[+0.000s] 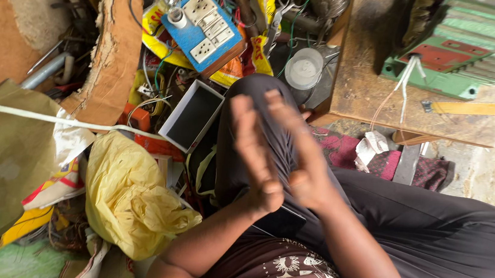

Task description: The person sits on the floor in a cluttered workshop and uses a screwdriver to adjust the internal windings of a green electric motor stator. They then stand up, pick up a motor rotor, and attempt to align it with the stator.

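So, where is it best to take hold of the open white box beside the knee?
Probably at the long rim of the white box nearest the left hand, coming from above. It lies flat and open-side up, so a thin upright wall is free to pinch; clutter crowds its far sides.

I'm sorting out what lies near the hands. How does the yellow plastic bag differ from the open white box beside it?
The yellow plastic bag is soft, crumpled and bunched shut; the open white box is rigid, rectangular and open-topped, showing a dark inside. The bag looks larger than the box. The bag lies nearer the left hand's forearm, the box up by its fingertips. Both lie among the floor clutter, untouched by the left hand or right hand.
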